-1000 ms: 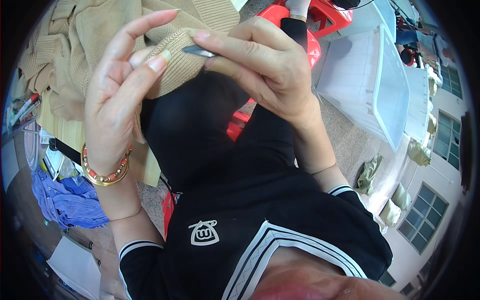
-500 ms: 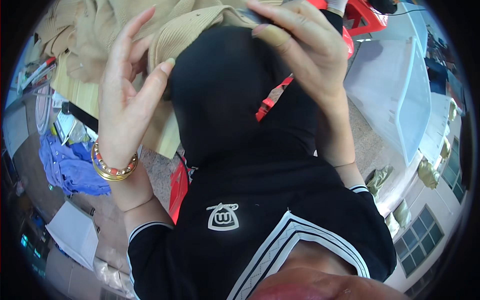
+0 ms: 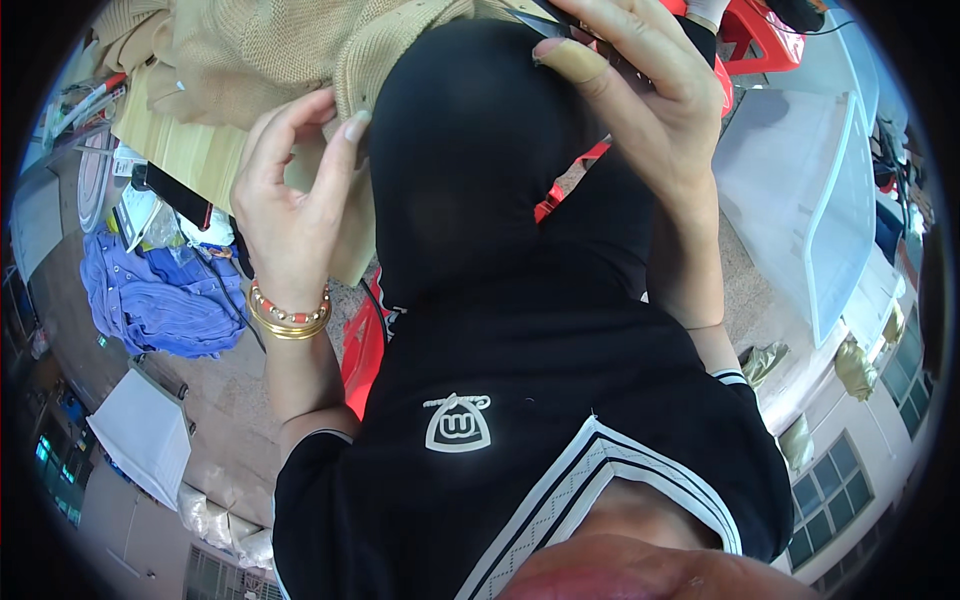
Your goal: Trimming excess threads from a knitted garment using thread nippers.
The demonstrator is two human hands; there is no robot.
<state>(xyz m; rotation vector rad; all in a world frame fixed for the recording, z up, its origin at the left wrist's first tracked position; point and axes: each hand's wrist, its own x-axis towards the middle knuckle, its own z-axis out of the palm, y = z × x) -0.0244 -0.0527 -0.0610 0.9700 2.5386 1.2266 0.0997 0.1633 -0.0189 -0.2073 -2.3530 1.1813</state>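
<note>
Head view: you look down past your black top (image 3: 500,360) to your black-clad legs (image 3: 460,150), both hands raised in front of you.
Left grip: your left hand (image 3: 290,205) is at the rim of the sweater (image 3: 270,60), thumb and forefinger curved with space between their tips. The thumb tip is at the knit or just beside it; whether any cloth is pinched cannot be told.
Bracelets: a coral-and-gold beaded bracelet (image 3: 285,314) and plain gold bangles circle your left wrist.
Right grip: your right hand (image 3: 660,115) is closed on a pointed metal tool (image 3: 530,20), its blade showing beyond your thumb near the upper border of the view. The rest is mostly hidden by your fingers.
Right thumb: a yellowish tan covering (image 3: 575,62) sits over its end.
Sweater: tan knit, heaped over the tabletop (image 3: 190,120) and reaching past its near edge to your knee, where a ribbed part lies against the black cloth.
Tabletop: pale wood, bare along its left edge.
Off the left edge: a slim black bar (image 3: 180,197), and nearer you a crumpled blue garment (image 3: 165,295).
Your right side: a clear plastic bin (image 3: 780,200), well apart from the tabletop, with a red stool (image 3: 755,35) farther out.
</note>
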